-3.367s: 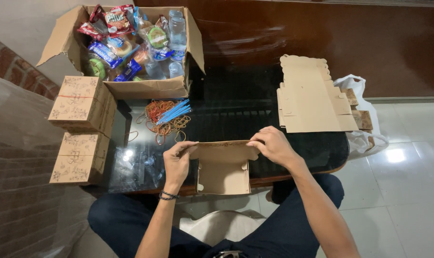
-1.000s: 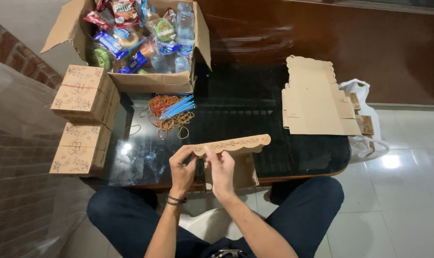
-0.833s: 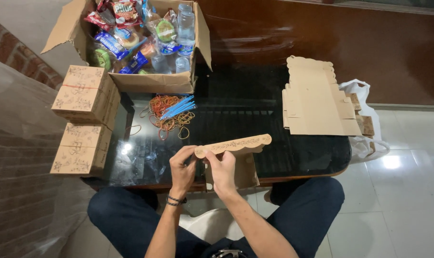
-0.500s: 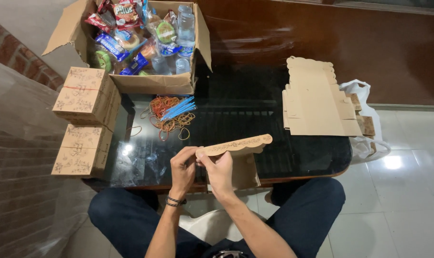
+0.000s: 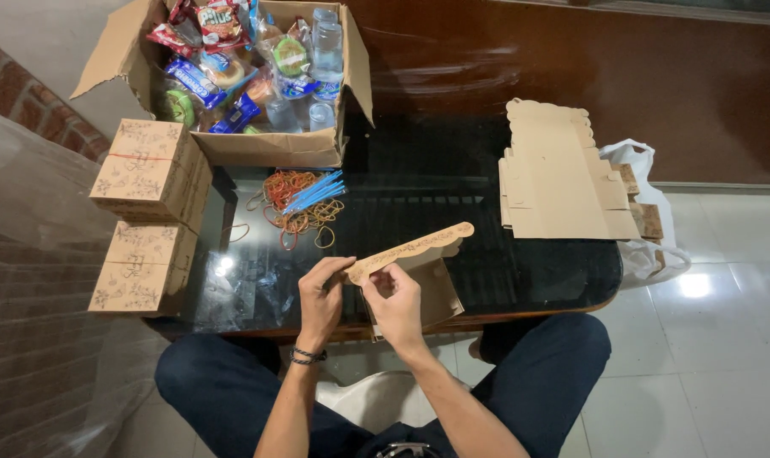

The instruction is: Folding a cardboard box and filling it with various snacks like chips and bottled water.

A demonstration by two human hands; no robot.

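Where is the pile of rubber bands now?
The rubber bands lie on the dark table, left of centre, just in front of the open snack carton, under blue straws.

On the surface (image 5: 487,195), an open carton (image 5: 257,144) sits at the far left corner with snack packets (image 5: 207,59) and water bottles (image 5: 325,51) in it. Just left of the surface stand 2 closed boxes (image 5: 147,212), one behind the other. Rubber bands (image 5: 296,212) lie in front of the carton, with a bundle of straws (image 5: 313,193) on them. A stack of flat box blanks (image 5: 559,174) lies at the right side, and a bag (image 5: 644,212) sits on the floor beyond that edge. At the near edge, both hands meet at the left end of a part-folded box (image 5: 414,271), left hand (image 5: 321,297) beside right hand (image 5: 393,301).
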